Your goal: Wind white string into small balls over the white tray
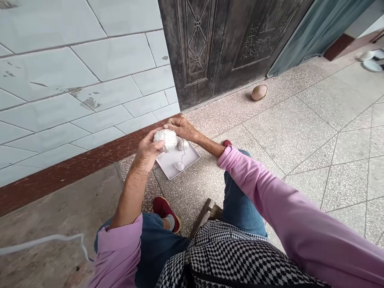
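My left hand (147,154) is closed around a large white ball of string (166,140), held above a white square tray (169,164) on the floor. My right hand (180,127) reaches over the ball, its fingers curled at the ball's top. Two smaller white string balls, one at the far side (183,144) and one near the front (179,165), lie on the tray. A thin strand runs between them. Both pink sleeves are pushed up the arms.
A dark carved metal door (222,44) stands ahead, beside a white tiled wall (75,80). A small round tan object (259,92) lies at the door's foot. A red shoe (165,212) and a wooden stool edge (202,214) are near my knees. White cord (45,240) trails at lower left.
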`<action>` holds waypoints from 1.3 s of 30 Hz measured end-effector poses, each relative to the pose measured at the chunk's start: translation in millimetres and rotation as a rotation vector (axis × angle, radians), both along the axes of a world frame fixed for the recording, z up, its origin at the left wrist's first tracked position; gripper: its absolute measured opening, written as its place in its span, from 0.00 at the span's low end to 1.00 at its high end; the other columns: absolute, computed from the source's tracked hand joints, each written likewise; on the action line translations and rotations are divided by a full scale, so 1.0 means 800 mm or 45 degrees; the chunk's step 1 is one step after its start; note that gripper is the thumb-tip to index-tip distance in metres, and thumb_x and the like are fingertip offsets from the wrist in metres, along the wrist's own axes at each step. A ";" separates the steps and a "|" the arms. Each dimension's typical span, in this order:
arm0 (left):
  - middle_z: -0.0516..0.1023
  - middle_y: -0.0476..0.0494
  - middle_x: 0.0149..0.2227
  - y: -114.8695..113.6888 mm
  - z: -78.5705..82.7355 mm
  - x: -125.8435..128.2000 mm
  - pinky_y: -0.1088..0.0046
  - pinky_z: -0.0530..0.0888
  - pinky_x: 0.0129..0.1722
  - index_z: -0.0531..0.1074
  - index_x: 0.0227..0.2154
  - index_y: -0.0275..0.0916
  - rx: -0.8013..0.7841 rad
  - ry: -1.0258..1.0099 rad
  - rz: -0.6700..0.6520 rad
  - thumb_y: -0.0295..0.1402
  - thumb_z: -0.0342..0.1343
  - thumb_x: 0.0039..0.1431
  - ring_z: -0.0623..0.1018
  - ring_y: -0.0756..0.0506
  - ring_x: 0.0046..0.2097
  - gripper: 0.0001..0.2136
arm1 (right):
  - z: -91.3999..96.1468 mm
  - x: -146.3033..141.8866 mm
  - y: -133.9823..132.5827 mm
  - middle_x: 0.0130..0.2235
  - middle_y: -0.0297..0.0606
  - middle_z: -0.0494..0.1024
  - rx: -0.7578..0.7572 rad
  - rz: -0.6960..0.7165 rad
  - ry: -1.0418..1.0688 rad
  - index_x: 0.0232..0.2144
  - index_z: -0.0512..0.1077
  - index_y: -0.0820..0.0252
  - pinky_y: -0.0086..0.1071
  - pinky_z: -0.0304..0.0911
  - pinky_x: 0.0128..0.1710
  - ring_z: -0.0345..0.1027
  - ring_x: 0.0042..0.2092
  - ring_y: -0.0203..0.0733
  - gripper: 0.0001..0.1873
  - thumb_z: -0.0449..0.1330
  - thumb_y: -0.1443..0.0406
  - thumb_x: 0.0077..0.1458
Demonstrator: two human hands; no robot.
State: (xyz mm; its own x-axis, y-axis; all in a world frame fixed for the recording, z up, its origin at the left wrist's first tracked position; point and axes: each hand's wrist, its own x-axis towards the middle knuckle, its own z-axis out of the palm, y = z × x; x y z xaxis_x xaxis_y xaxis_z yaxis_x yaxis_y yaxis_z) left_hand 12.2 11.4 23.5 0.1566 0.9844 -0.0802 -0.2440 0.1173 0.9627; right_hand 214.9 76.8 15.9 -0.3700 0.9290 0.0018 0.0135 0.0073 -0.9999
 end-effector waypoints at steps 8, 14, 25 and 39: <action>0.90 0.32 0.51 0.006 0.002 0.000 0.56 0.89 0.54 0.88 0.47 0.41 -0.008 -0.111 0.165 0.48 0.89 0.40 0.89 0.31 0.55 0.32 | -0.020 -0.005 0.001 0.30 0.24 0.66 0.083 -0.010 0.015 0.35 0.70 0.57 0.29 0.55 0.36 0.57 0.34 0.35 0.22 0.68 0.67 0.87; 0.89 0.37 0.50 0.022 -0.007 -0.004 0.52 0.89 0.63 0.78 0.43 0.47 0.081 -0.164 0.348 0.52 0.89 0.45 0.86 0.27 0.69 0.30 | -0.020 -0.009 -0.020 0.36 0.32 0.76 0.311 0.171 -0.324 0.37 0.75 0.59 0.34 0.61 0.47 0.68 0.42 0.41 0.19 0.64 0.74 0.88; 0.86 0.47 0.50 0.038 -0.043 -0.009 0.66 0.84 0.49 0.73 0.49 0.49 0.140 0.087 0.627 0.45 0.89 0.40 0.87 0.39 0.52 0.37 | -0.011 -0.008 -0.041 0.36 0.32 0.77 0.394 0.385 -0.243 0.38 0.77 0.58 0.34 0.62 0.45 0.69 0.39 0.41 0.19 0.70 0.66 0.89; 0.87 0.44 0.44 0.002 0.004 0.014 0.64 0.80 0.42 0.79 0.46 0.44 -0.086 0.262 0.115 0.51 0.89 0.36 0.84 0.40 0.42 0.37 | 0.018 0.020 -0.008 0.29 0.30 0.68 0.263 -0.004 -0.109 0.31 0.71 0.54 0.33 0.60 0.35 0.58 0.36 0.40 0.29 0.77 0.59 0.86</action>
